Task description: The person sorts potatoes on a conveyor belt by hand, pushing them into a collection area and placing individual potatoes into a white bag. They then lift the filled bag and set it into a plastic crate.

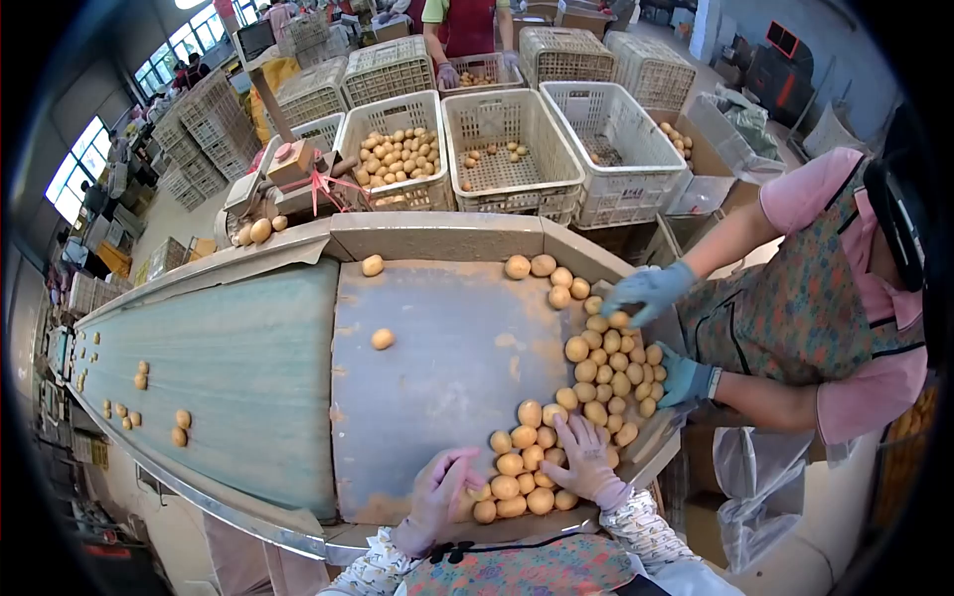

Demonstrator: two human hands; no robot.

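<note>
Small round potatoes [509, 464] crowd the near right corner of the grey sorting table [447, 372]. My left hand [434, 497], in a pale lilac glove, hovers at the left edge of this pile, fingers apart and holding nothing that I can see. My right hand [588, 465], gloved alike, rests on the potatoes with its fingers spread. A co-worker's blue-gloved hands, one [651, 290] at the far side and the other [686, 377] closer, touch the potatoes at the right end. Two loose potatoes [383, 339] lie farther left on the table.
A green conveyor belt [219, 382] carrying scattered potatoes joins the table on the left. Beyond the raised rim [437, 236] stand plastic crates, one [397, 159] well filled with potatoes. Another person [467, 28] stands behind them. A plastic bag [760, 487] hangs at the right.
</note>
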